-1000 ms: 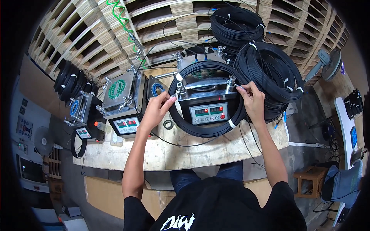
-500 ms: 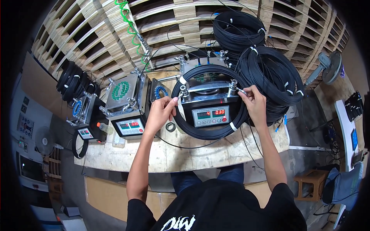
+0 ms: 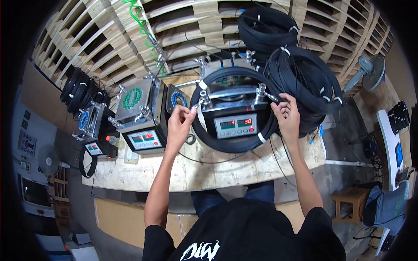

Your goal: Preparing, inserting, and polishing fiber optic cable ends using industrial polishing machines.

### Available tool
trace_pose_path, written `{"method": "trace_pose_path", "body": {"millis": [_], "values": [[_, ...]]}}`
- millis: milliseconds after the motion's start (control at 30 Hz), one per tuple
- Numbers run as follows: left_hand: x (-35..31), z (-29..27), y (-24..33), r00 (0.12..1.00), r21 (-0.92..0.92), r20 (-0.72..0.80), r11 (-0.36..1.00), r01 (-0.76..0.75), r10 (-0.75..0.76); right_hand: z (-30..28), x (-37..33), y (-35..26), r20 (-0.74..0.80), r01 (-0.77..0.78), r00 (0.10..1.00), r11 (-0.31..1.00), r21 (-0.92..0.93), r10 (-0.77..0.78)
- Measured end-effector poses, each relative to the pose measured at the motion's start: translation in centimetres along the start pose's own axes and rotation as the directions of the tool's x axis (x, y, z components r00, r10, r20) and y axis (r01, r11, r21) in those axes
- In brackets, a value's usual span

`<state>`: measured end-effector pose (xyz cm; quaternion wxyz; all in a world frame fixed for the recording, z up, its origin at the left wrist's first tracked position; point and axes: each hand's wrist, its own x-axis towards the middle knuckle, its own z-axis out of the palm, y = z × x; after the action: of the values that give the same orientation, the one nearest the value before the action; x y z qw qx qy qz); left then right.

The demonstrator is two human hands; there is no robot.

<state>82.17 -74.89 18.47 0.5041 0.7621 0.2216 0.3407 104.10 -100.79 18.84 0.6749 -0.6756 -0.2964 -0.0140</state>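
Note:
A polishing machine (image 3: 237, 127) with a lit red display stands in front of me, a metal plate (image 3: 233, 96) clamped across its top. A coil of black cable (image 3: 237, 147), bound with white ties, hangs as a ring around its front. My left hand (image 3: 180, 125) is closed at the left front clamp lever (image 3: 197, 106), thumb and forefinger pinched at its tip. At the right front clamp lever (image 3: 271, 96), my right hand (image 3: 287, 115) has its fingers curled around the outer end. The fingers partly hide both lever tips.
Two similar machines (image 3: 146, 138) (image 3: 93, 148) stand to the left, beside a small orange-capped bottle (image 3: 114, 141). Large black cable coils (image 3: 305, 82) are piled at the right. A small black ring (image 3: 190, 139) lies on the wooden bench (image 3: 217, 176). Behind rises a slatted wooden rack (image 3: 213, 26).
The view has shifted slightly, and the picture is more blurred. Both hands sit slightly lower against the machine, still at the two front levers. My right fingers are more curled.

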Motion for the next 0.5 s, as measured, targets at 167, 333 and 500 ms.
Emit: {"method": "trace_pose_path", "body": {"millis": [167,333,500], "values": [[-2.7,1.4,-3.2,0.992,-0.024,-0.022,0.992,0.123,-0.124,0.0,-7.2,1.8,0.249,0.328,0.939,0.841,-0.430,-0.238],[-3.2,1.8,-2.5,0.987,-0.113,-0.035,0.982,0.155,-0.159,1.3,-11.9,2.4,0.626,0.399,0.780,0.755,-0.521,0.019],[-3.4,2.1,-2.1,0.986,-0.113,-0.034,0.981,0.158,-0.162,1.8,-11.6,3.1,0.600,0.379,0.798,0.724,-0.576,0.060]]}}
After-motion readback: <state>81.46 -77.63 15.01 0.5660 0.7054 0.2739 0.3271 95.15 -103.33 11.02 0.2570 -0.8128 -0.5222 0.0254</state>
